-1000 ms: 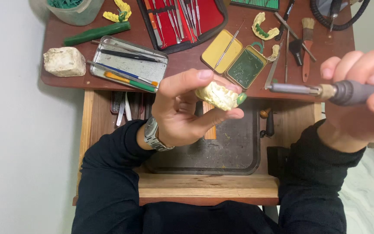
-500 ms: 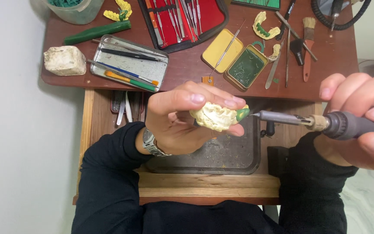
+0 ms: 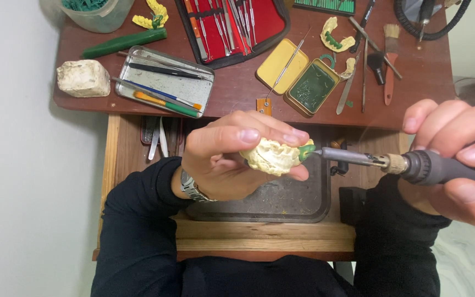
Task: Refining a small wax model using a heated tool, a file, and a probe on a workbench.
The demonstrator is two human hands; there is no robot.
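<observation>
Gripping dental cast (image 3: 273, 157) in left hand (image 3: 226, 159), heated tool (image 3: 413, 165) touching

You held a cream-yellow dental cast (image 3: 273, 155) in the middle of your view, lumpy and pale, its row of moulded teeth facing up, tilted slightly down toward three o'clock. A dab of green wax (image 3: 305, 150) sat on its three o'clock end. The heated wax tool (image 3: 413, 166) lay nearly level from three o'clock, dark grey handle, brown collar, slim metal shaft, its tip touching that green wax.
</observation>
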